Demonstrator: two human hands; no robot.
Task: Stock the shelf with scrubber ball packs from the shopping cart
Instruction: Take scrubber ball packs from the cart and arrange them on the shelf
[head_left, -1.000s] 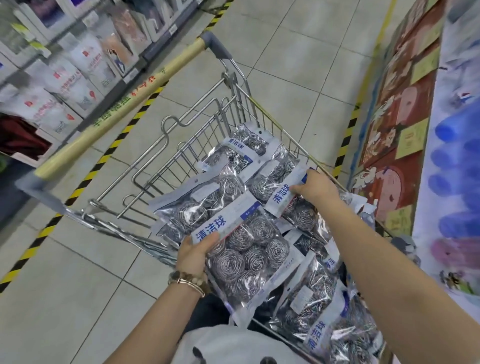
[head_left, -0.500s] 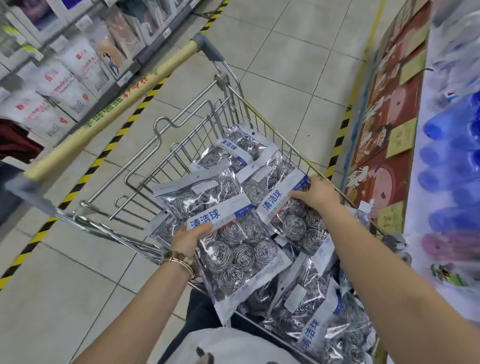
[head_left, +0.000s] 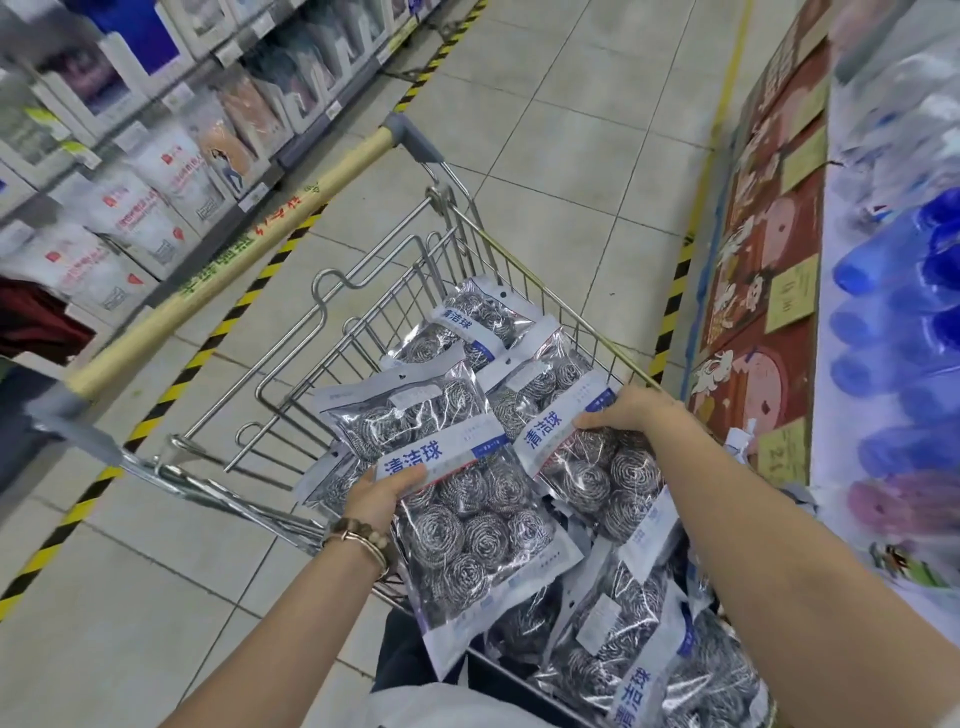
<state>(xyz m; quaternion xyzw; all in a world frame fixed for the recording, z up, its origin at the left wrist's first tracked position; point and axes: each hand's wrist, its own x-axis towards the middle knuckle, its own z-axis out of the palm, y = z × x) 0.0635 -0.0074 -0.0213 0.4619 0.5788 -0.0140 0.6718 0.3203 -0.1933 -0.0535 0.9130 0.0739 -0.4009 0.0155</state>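
While the left hand (head_left: 382, 499) pinches one scrubber ball pack (head_left: 467, 535) by its label, thumb on top and fingers hidden beneath, the right hand (head_left: 631, 410) curls its fingers over the label of a second pack (head_left: 597, 467) just beside. Both lie atop the heap (head_left: 623, 649) in the shopping cart (head_left: 358, 338); the shelf (head_left: 893, 322) right of the fingers is blurred
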